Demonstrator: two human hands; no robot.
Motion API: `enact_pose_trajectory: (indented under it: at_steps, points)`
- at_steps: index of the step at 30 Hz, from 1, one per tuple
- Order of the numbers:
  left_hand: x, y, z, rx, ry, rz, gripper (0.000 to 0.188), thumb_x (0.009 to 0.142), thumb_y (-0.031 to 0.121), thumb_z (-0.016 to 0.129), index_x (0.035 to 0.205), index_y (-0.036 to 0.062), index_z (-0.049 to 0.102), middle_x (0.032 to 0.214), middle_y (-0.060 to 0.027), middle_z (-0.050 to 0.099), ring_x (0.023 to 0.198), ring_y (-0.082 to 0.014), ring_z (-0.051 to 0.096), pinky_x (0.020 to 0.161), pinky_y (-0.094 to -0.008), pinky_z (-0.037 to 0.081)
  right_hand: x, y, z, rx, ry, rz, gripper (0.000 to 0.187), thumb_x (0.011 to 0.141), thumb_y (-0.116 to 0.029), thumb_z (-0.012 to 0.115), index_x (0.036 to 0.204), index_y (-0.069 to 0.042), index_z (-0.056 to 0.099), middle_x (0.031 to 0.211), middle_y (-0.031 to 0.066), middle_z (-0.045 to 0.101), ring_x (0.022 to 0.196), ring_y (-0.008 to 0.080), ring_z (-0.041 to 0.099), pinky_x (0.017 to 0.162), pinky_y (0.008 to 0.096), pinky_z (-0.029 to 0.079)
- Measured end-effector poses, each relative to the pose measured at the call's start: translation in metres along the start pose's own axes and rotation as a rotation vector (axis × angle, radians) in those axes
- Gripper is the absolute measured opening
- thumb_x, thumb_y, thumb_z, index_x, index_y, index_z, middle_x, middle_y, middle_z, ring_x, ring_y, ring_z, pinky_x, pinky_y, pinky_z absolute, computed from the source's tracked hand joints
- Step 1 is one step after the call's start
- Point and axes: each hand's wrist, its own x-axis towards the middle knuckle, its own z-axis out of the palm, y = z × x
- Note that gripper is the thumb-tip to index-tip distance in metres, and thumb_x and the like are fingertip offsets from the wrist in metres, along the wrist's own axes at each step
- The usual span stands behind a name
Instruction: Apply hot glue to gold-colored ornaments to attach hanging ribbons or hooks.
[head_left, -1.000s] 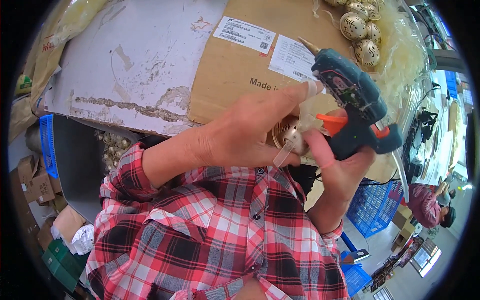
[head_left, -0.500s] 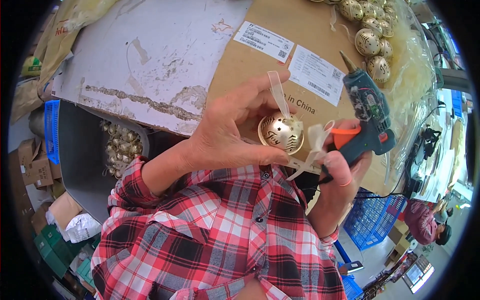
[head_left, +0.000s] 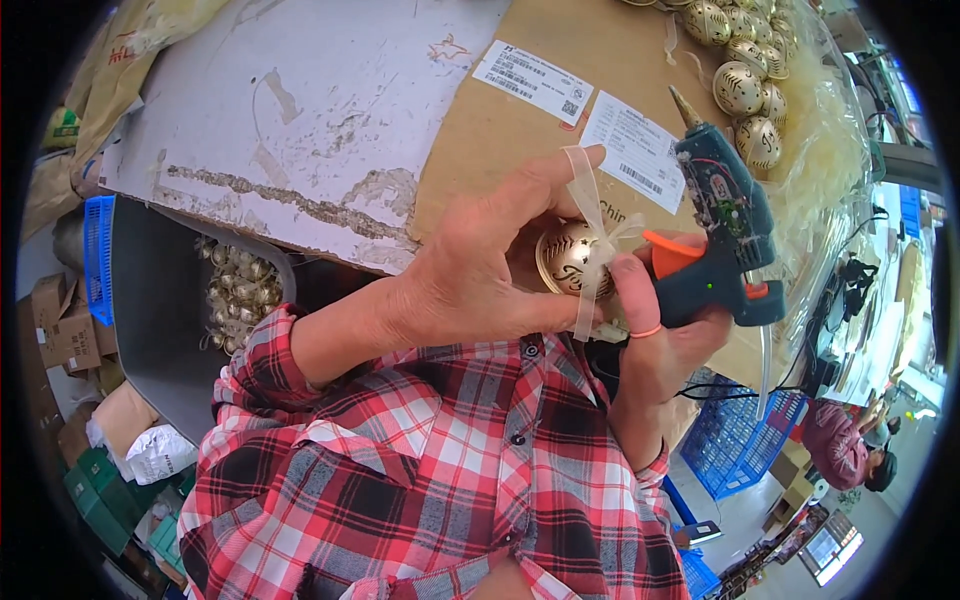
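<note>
Closest to me is the person's red checked shirt (head_left: 450, 440); in front of it the left hand (head_left: 475, 255) grips a round gold bell (head_left: 562, 265) between thumb and fingers, holding it above the near edge of the table (head_left: 300, 110); a pale sheer ribbon (head_left: 590, 190) rises from the bell to the raised forefinger, with a bow (head_left: 607, 243) at the bell's top. The right hand (head_left: 665, 350) is closed around a dark glue gun (head_left: 725, 190), its nozzle pointing up and away, its thumb pressed against the bow; below the table's near left edge stands a grey bin (head_left: 160, 320) with more small bells (head_left: 240, 290) in it. Beyond the hands a cardboard sheet (head_left: 470, 190) covers the table's right part; gold bells (head_left: 738, 88) lie clustered toward its far right corner, beside crumpled clear plastic (head_left: 820, 150); farther off, a co-worker (head_left: 835, 440) sits in dark red.
</note>
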Motion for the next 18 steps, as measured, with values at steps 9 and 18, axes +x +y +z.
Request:
enact_pose_trajectory:
  at_steps: [9, 18]
  points:
    - [-0.002, -0.001, 0.007, 0.321, 0.122, 0.116, 0.088, 0.070, 0.008, 0.086, 0.140, -0.0094, 0.036, 0.115, -0.0167, 0.059, 0.106, -0.0207, 0.062, 0.089, -0.0315, 0.051, -0.006, 0.019, -0.001, -0.155, 0.029, -0.188, 0.034, 0.075, 0.000, 0.076, 0.106, 0.001, 0.060, 0.092, 0.0053, 0.064, 0.082, 0.0116, 0.060, 0.078, 0.0253, 0.049]
    - [-0.003, 0.014, -0.019, 0.276, 0.229, 0.274, 0.056, 0.069, 0.012, 0.075, 0.119, -0.0052, 0.056, 0.086, -0.0105, 0.062, 0.071, -0.0182, 0.061, 0.063, -0.0289, 0.049, -0.005, 0.017, 0.003, -0.143, 0.002, -0.186, 0.031, 0.077, 0.000, 0.075, 0.105, 0.001, 0.061, 0.095, 0.0055, 0.065, 0.085, 0.0116, 0.062, 0.080, 0.0254, 0.049]
